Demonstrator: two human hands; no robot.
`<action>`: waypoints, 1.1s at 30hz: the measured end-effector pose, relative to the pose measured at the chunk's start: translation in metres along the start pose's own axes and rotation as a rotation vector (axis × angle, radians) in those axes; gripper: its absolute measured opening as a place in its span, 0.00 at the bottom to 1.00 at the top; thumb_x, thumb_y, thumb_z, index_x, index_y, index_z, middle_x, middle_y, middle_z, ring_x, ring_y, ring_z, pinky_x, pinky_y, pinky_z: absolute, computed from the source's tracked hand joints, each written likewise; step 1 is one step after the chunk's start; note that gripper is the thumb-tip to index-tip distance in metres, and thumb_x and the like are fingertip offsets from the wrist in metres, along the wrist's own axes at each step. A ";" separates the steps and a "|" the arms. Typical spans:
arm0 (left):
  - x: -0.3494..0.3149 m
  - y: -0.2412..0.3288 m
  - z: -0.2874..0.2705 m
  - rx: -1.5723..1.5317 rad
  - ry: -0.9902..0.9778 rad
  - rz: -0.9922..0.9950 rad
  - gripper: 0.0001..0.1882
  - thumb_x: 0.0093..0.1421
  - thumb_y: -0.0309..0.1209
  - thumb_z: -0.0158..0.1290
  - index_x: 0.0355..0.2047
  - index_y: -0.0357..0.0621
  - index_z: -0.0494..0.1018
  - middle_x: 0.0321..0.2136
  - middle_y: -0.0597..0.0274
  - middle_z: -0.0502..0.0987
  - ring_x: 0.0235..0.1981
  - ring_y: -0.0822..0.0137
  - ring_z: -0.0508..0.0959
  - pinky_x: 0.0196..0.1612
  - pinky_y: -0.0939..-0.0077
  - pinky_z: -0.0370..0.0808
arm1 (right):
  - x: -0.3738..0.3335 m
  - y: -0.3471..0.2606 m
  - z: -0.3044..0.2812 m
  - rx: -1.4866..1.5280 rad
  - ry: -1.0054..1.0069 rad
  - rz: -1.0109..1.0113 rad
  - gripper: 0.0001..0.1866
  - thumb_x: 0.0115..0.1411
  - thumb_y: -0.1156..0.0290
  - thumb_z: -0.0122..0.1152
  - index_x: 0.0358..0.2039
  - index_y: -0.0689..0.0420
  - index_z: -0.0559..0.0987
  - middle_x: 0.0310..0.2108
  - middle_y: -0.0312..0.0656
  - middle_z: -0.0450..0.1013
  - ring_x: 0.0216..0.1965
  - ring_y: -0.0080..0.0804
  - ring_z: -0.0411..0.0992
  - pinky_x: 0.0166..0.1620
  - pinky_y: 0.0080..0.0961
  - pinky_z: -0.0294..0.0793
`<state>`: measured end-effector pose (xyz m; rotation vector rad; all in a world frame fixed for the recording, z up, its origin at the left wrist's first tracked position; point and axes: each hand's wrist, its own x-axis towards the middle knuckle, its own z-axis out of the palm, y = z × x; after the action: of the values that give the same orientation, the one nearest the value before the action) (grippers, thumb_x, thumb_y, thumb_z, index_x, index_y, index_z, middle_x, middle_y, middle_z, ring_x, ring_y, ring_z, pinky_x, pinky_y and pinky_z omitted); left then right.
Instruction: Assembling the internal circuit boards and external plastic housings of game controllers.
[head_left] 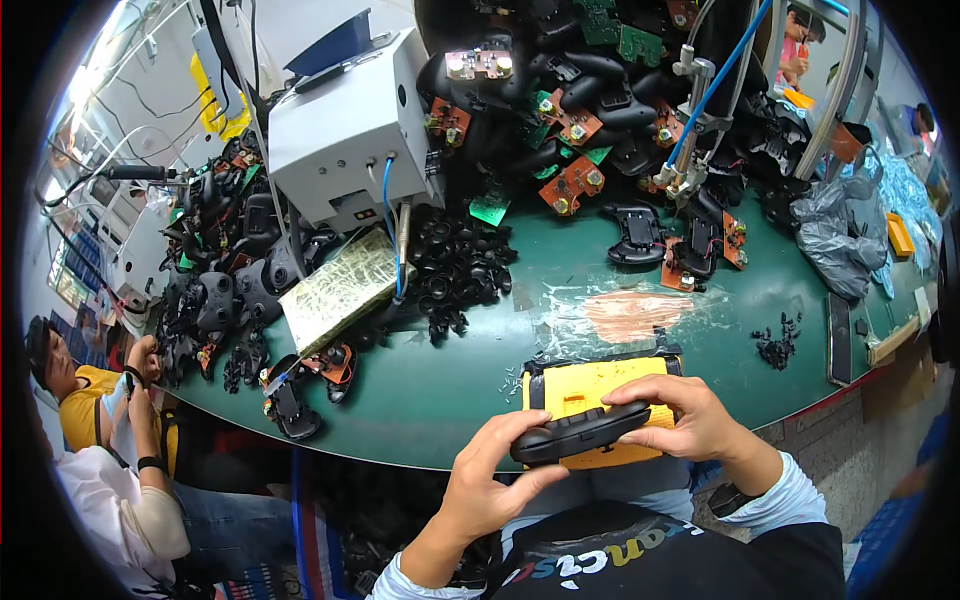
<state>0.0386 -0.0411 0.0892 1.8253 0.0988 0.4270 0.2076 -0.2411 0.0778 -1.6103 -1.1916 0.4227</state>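
Observation:
A black game controller is held edge-on between my two hands, just above the table's near edge. My left hand grips its left end, with the thumb below and the fingers on top. At the other end my right hand is closed on it the same way. Beneath the controller lies a yellow block-like fixture with a black rim; the controller and my hands hide part of it. Small pale screws are scattered left of the fixture.
A grey machine box stands back left beside a foil-wrapped block and a heap of black caps. Controller parts and circuit boards pile up behind. A phone lies right. Two people sit at left.

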 end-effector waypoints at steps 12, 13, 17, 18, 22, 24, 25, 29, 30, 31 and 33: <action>0.034 0.009 0.004 0.080 -0.037 0.267 0.19 0.47 0.15 0.63 0.41 0.32 0.74 0.43 0.46 0.79 0.46 0.57 0.79 0.51 0.68 0.74 | 0.012 -0.017 -0.027 -0.280 0.138 -0.299 0.20 0.44 0.75 0.74 0.41 0.60 0.80 0.38 0.46 0.79 0.38 0.42 0.79 0.41 0.30 0.79; 0.044 0.006 0.009 0.038 -0.077 0.285 0.20 0.47 0.15 0.63 0.42 0.33 0.74 0.44 0.47 0.78 0.47 0.57 0.79 0.51 0.68 0.74 | 0.007 -0.019 -0.034 -0.318 0.166 -0.289 0.21 0.44 0.75 0.74 0.41 0.60 0.79 0.38 0.46 0.79 0.39 0.43 0.79 0.43 0.31 0.79; 0.053 -0.014 0.024 -0.047 -0.187 0.192 0.22 0.47 0.17 0.64 0.44 0.35 0.72 0.45 0.49 0.77 0.49 0.58 0.77 0.52 0.68 0.73 | -0.013 -0.007 -0.034 -0.258 0.192 -0.139 0.20 0.44 0.76 0.74 0.40 0.61 0.80 0.38 0.46 0.79 0.41 0.41 0.78 0.44 0.32 0.77; 0.045 -0.021 0.027 -0.075 -0.191 0.151 0.23 0.48 0.18 0.65 0.44 0.36 0.71 0.46 0.50 0.76 0.51 0.59 0.75 0.53 0.69 0.72 | -0.017 -0.004 -0.027 -0.235 0.182 -0.151 0.21 0.44 0.76 0.74 0.41 0.60 0.79 0.38 0.45 0.78 0.39 0.41 0.78 0.44 0.32 0.77; 0.034 -0.023 0.036 -0.076 -0.126 0.086 0.19 0.48 0.21 0.66 0.41 0.38 0.73 0.44 0.51 0.78 0.47 0.59 0.78 0.50 0.70 0.75 | -0.019 -0.002 -0.010 -0.179 0.241 -0.145 0.22 0.43 0.77 0.75 0.40 0.60 0.78 0.37 0.44 0.77 0.36 0.40 0.76 0.42 0.33 0.76; 0.033 -0.024 0.040 -0.066 -0.090 0.106 0.18 0.48 0.23 0.66 0.40 0.40 0.74 0.43 0.53 0.80 0.45 0.58 0.80 0.47 0.70 0.76 | -0.020 0.000 -0.007 -0.180 0.274 -0.145 0.22 0.42 0.77 0.75 0.40 0.60 0.77 0.37 0.44 0.77 0.36 0.40 0.76 0.41 0.33 0.76; 0.033 -0.027 0.042 -0.058 -0.071 0.109 0.17 0.48 0.23 0.66 0.39 0.40 0.74 0.43 0.53 0.80 0.44 0.59 0.80 0.47 0.70 0.77 | -0.021 0.000 -0.007 -0.227 0.282 -0.146 0.22 0.42 0.77 0.75 0.39 0.59 0.77 0.37 0.44 0.77 0.36 0.40 0.76 0.40 0.32 0.76; 0.031 -0.028 0.041 -0.032 -0.072 0.123 0.18 0.47 0.19 0.66 0.38 0.38 0.74 0.42 0.49 0.79 0.45 0.60 0.80 0.48 0.72 0.76 | -0.022 0.001 -0.008 -0.250 0.272 -0.157 0.21 0.41 0.78 0.75 0.39 0.59 0.78 0.37 0.44 0.77 0.37 0.40 0.76 0.39 0.31 0.77; 0.033 -0.027 0.041 -0.035 -0.076 0.126 0.18 0.47 0.19 0.66 0.38 0.38 0.74 0.42 0.49 0.79 0.45 0.60 0.80 0.48 0.72 0.76 | -0.022 0.001 -0.011 -0.254 0.275 -0.156 0.21 0.41 0.78 0.75 0.39 0.59 0.78 0.37 0.44 0.77 0.37 0.40 0.76 0.39 0.31 0.77; 0.038 -0.023 0.041 0.011 -0.072 0.178 0.17 0.47 0.20 0.66 0.38 0.39 0.74 0.42 0.51 0.80 0.44 0.59 0.80 0.47 0.71 0.76 | -0.018 0.002 -0.018 -0.253 0.254 -0.200 0.21 0.42 0.78 0.74 0.39 0.58 0.78 0.38 0.44 0.77 0.38 0.40 0.77 0.40 0.31 0.78; 0.051 -0.012 0.039 0.105 -0.070 0.299 0.19 0.44 0.19 0.67 0.37 0.39 0.74 0.41 0.51 0.80 0.46 0.56 0.80 0.50 0.67 0.75 | -0.010 0.002 -0.027 -0.244 0.252 -0.277 0.20 0.42 0.79 0.73 0.38 0.59 0.78 0.39 0.45 0.77 0.41 0.42 0.77 0.44 0.32 0.79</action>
<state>0.1008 -0.0587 0.0807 1.9638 -0.2062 0.5759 0.2240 -0.2635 0.0838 -1.6156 -1.2831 -0.1053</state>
